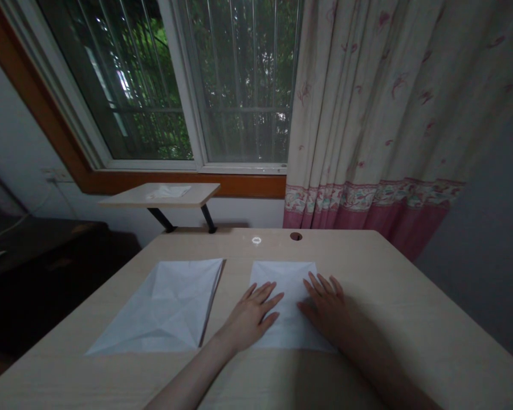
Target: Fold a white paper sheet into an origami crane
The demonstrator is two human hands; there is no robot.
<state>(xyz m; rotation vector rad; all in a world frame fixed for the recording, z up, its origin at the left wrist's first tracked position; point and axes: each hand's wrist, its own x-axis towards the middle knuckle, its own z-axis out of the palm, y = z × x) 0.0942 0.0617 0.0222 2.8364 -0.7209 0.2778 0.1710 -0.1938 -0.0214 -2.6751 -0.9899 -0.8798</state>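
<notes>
A white square sheet, paper or thin cloth [288, 319], lies flat on the desk in front of me. My left hand [256, 313] rests on its left side with the fingers spread. On the right side of the sheet lies my right hand [325, 302], fingers stretched out and apart. Both hands partly cover the sheet, and neither grips anything. To the left is a stack of larger white creased sheets [166, 307], its layers showing along the right edge. My left forearm passes close to the stack's near right corner.
The pale wooden desk [410, 341] has a round cable hole [296, 236] near its back edge. A small raised shelf [200, 196] with a crumpled white piece [171, 192] stands at the back left. Behind are a barred window [239, 85] and a floral curtain [367, 114].
</notes>
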